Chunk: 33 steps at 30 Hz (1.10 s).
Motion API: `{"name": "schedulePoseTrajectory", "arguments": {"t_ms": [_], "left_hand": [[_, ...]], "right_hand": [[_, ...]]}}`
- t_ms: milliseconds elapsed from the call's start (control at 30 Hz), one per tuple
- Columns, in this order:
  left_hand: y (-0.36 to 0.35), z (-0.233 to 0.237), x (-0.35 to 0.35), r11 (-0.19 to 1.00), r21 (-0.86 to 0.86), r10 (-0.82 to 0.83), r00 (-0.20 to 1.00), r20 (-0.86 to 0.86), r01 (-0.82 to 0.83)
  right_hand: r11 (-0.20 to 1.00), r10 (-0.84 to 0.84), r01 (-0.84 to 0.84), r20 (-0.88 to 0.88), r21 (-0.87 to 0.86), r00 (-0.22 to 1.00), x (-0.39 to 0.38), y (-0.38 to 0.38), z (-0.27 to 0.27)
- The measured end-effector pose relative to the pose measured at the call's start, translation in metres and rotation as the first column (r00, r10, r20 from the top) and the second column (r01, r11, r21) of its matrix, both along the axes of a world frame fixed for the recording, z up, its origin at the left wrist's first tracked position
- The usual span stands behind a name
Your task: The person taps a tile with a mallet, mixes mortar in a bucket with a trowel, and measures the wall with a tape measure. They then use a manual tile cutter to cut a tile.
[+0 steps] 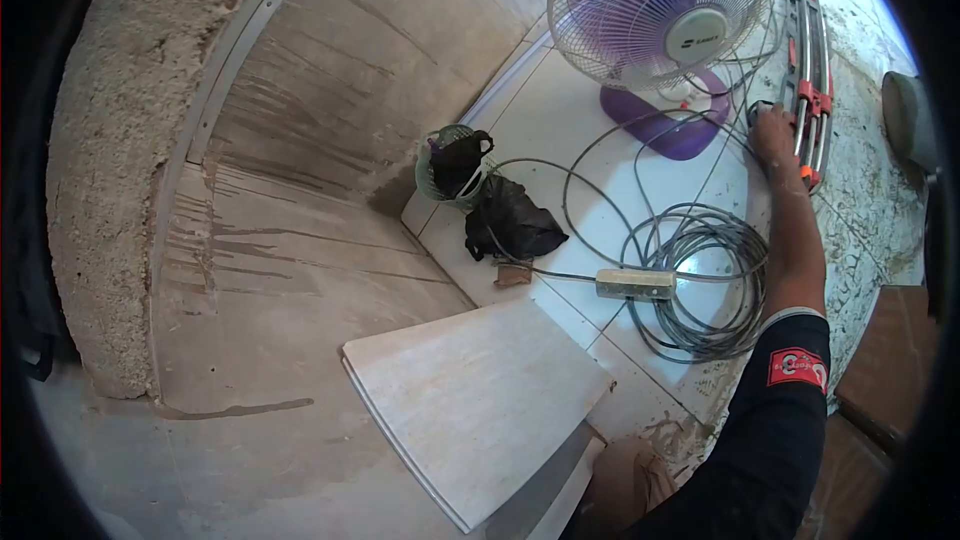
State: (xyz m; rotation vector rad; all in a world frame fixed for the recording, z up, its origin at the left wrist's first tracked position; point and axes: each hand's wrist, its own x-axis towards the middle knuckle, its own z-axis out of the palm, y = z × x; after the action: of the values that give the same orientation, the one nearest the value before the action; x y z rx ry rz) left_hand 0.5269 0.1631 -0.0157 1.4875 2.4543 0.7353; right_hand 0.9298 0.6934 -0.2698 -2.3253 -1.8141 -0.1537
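My right hand (774, 137) reaches out along the right side, its fingers closed round a small dark object (760, 112) whose shape is mostly hidden. Just beside it lies a red and silver tile cutter (810, 90) with two long rails. To the hand's left stands a fan with a purple base (665, 120) and a round wire cage (655, 10). Below the hand, a coil of grey cable (715, 290) rests on the white floor tiles, with a dusty socket block (636, 285) on its left part. My left hand is out of the picture.
Large pale tiles (480, 390) are stacked at the lower middle. A green basket (428, 175) with a black bag stands by the wall, another black bag (515, 222) beside it. Brown boxes (885, 360) are at the lower right. Loose cable loops cross the floor.
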Motion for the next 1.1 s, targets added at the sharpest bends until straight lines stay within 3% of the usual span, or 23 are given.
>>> {"name": "schedulePoseTrajectory", "arguments": {"t_ms": [100, 200, 233, 267, 333, 367, 400, 433, 467, 533, 600, 667, 733, 867, 933, 1000, 1100], "left_hand": [[0.004, 0.002, -0.002, 1.0, 0.014, -0.026, 1.0, -0.006, 0.027], [0.009, 0.002, -0.003, 0.996, 0.045, -0.078, 0.997, -0.019, 0.079], [0.012, 0.002, -0.004, 0.994, 0.057, -0.095, 0.995, -0.021, 0.096], [0.015, 0.002, -0.003, 0.991, 0.065, -0.115, 0.993, -0.029, 0.117], [0.021, 0.001, -0.001, 0.985, 0.08, -0.151, 0.988, -0.045, 0.154], [0.023, 0.001, -0.001, 0.981, 0.088, -0.169, 0.984, -0.048, 0.173], [0.023, 0.003, -0.001, 0.977, 0.1, -0.185, 0.981, -0.048, 0.189], [0.023, 0.003, -0.002, 0.972, 0.113, -0.2, 0.978, -0.054, 0.205], [0.022, 0.006, -0.005, 0.967, 0.129, -0.213, 0.976, -0.053, 0.218], [0.016, 0.009, -0.009, 0.958, 0.155, -0.237, 0.97, -0.05, 0.242], [0.01, 0.013, -0.013, 0.945, 0.182, -0.268, 0.962, -0.051, 0.273], [-0.001, 0.017, -0.017, 0.929, 0.217, -0.297, 0.954, -0.042, 0.299], [-0.009, 0.02, -0.021, 0.91, 0.257, -0.326, 0.944, -0.042, 0.326], [-0.035, 0.024, -0.035, 0.857, 0.336, -0.397, 0.916, -0.052, 0.39], [-0.053, 0.026, -0.046, 0.825, 0.364, -0.444, 0.894, -0.057, 0.432], [-0.074, 0.027, -0.062, 0.778, 0.387, -0.51, 0.857, -0.069, 0.494], [-0.11, 0.033, -0.097, 0.678, 0.388, -0.646, 0.758, -0.09, 0.624]], "right_hand": [[0.999, 0.027, -0.024, -0.098, 0.039, 0.995, 0.017, 0.018, -0.034], [0.994, -0.069, 0.072, -0.051, 0.077, 0.996, -0.002, 0.003, -0.012], [0.997, -0.064, 0.069, -0.155, 0.026, 0.986, -0.009, -0.004, 0.004], [0.989, -0.064, 0.095, -0.265, 0.109, 0.962, -0.019, -0.021, 0.025], [0.875, -0.162, 0.279, -0.304, 0.396, 0.939, -0.043, -0.05, 0.028], [0.855, -0.096, 0.341, -0.527, 0.391, 0.845, -0.048, -0.071, 0.037], [0.831, 0.005, 0.395, -0.716, 0.392, 0.698, -0.053, -0.095, 0.047], [0.827, 0.172, 0.464, -0.928, 0.319, 0.331, -0.059, -0.133, 0.062], [0.841, 0.328, 0.484, -0.939, 0.24, -0.105, -0.07, -0.176, 0.08], [0.892, 0.406, 0.436, -0.64, 0.121, -0.652, -0.087, -0.252, 0.094], [0.938, 0.343, 0.276, -0.685, 0.21, -0.643, -0.1, -0.321, 0.108], [0.995, 0.051, 0.096, -0.85, 0.0, -0.525, -0.112, -0.373, 0.129], [0.996, -0.071, -0.086, -0.911, -0.039, -0.405, -0.124, -0.415, 0.136], [0.997, -0.037, -0.077, -0.843, 0.005, -0.536, -0.147, -0.463, 0.157], [0.986, 0.155, 0.056, -0.72, 0.16, -0.676, -0.164, -0.474, 0.173], [0.979, 0.187, 0.066, -0.709, 0.195, -0.68, -0.17, -0.493, 0.2], [0.847, 0.259, -0.091, -0.556, 0.524, -0.789, -0.186, -0.531, 0.237]]}}
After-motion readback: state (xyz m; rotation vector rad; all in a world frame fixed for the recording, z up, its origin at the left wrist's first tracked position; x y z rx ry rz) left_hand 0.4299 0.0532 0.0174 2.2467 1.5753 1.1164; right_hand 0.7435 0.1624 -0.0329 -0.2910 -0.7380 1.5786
